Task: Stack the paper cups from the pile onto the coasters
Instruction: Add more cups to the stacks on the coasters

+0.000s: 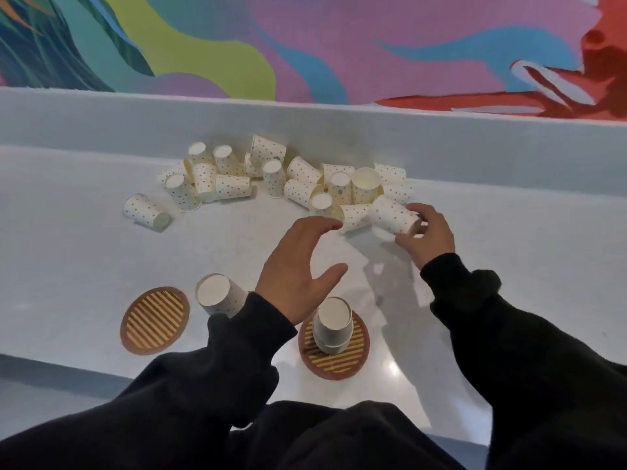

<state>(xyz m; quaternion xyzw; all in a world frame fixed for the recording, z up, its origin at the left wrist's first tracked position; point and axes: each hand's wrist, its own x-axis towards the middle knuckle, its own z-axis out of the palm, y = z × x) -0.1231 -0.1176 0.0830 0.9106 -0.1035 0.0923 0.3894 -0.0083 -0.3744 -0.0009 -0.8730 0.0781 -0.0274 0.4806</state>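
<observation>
A pile of dotted white paper cups lies scattered at the back of the pale surface. My right hand grips one lying cup at the pile's right end. My left hand hovers open over the middle, fingers spread, holding nothing. Near me lie round striped coasters. The right coaster carries a short stack of upside-down cups. The left coaster is bare. An upside-down cup stands between them, its base hidden behind my left sleeve.
One stray cup lies on its side left of the pile. A low grey ledge backs the surface, with a colourful mural above it. The surface's front edge runs just below the coasters.
</observation>
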